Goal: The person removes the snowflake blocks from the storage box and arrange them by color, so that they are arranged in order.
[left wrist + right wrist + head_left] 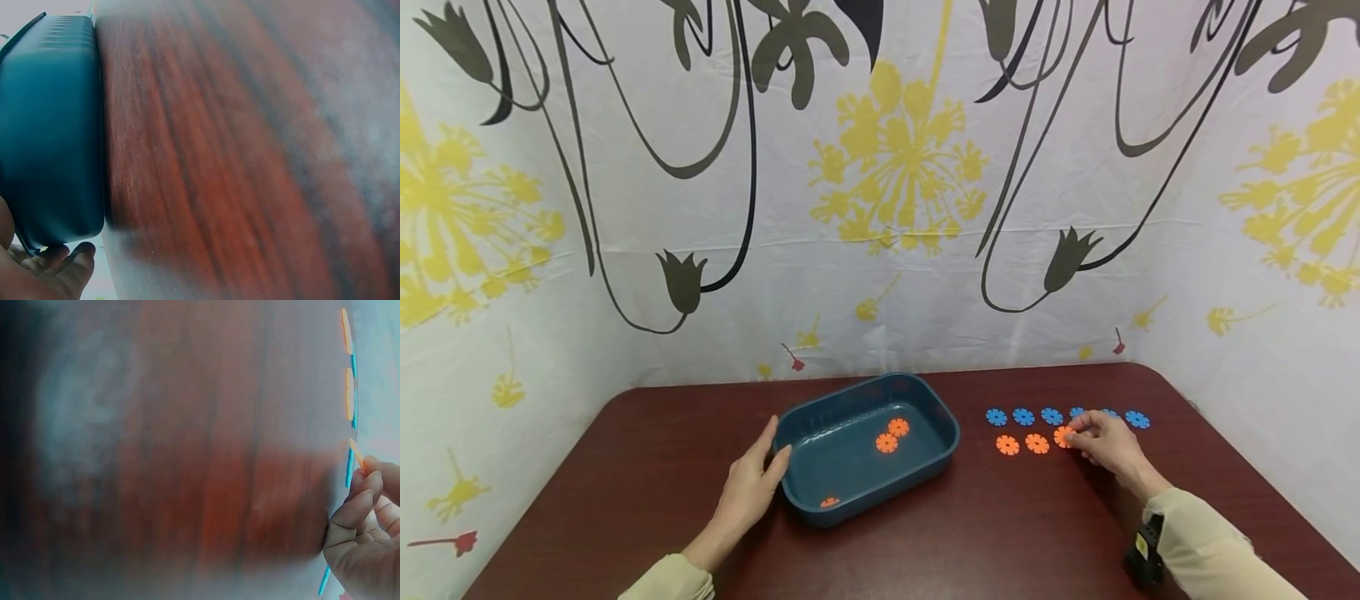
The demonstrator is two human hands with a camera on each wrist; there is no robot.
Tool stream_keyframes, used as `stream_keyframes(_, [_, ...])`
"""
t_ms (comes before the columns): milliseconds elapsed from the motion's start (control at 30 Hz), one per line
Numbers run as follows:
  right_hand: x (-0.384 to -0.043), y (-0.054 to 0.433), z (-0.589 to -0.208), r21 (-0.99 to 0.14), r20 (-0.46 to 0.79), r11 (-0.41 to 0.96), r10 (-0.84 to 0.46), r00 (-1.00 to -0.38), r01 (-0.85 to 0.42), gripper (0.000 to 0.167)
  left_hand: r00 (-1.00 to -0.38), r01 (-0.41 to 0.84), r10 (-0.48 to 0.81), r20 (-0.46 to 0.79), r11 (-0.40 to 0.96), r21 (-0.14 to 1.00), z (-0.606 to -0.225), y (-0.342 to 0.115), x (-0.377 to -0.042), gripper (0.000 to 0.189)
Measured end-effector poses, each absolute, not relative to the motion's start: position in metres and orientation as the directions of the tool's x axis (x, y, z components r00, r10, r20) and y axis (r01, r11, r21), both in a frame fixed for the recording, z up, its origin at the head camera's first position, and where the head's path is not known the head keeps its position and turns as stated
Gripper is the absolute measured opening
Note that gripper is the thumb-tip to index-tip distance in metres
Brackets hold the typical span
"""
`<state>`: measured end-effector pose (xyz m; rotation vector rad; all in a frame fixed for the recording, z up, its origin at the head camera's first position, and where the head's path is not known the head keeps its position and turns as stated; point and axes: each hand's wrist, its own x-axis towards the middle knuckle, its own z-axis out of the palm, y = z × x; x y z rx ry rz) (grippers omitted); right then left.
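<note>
Snowflake disc (1062, 437) tilts, pinched in the right hand (1108, 444), and is best laid flat, aligned with two orange discs (1037, 444) left of that grip, the left hand (745, 490) clasping the teal tub (842, 467).

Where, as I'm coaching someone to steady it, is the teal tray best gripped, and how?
Likely the left-end rim of the teal tray, coming from the left: the raised wall gives an edge, the left hand holds there, and notched blue discs lie beyond the right end.
</note>
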<state>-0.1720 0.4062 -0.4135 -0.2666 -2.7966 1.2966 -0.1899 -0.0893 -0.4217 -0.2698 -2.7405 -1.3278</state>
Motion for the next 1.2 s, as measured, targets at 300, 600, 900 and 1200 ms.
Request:
stream_keyframes(300, [-0.1711, 0.4058, -0.4139, -0.733, -0.035, 0.66, 0.2, -0.979, 0.161, 0.021, -0.982, 0.188, 0.12, 0.144, 0.609, 0.771, -0.421, -0.0887, -0.19, 0.06])
stream_keyframes(600, [-0.1716, 0.4069, -0.415, -0.68, -0.023, 0.711, 0.223, -0.975, 0.179, 0.02, -0.982, 0.187, 0.12, 0.143, 0.611, 0.769, -0.4201, -0.0888, -0.1889, 0.061])
stream_keyframes(900, [-0.1737, 0.4074, -0.4158, -0.666, -0.02, 0.724, 0.226, -0.974, 0.182, 0.017, -0.983, 0.182, 0.117, 0.139, 0.613, 0.769, -0.4202, -0.0886, -0.1896, 0.061])
stream_keyframes(1200, [-0.1758, 0.4075, -0.4133, -0.652, -0.037, 0.733, 0.225, -0.974, 0.194, 0.016, -0.983, 0.184, 0.115, 0.144, 0.622, 0.761, -0.4207, -0.0891, -0.1898, 0.061])
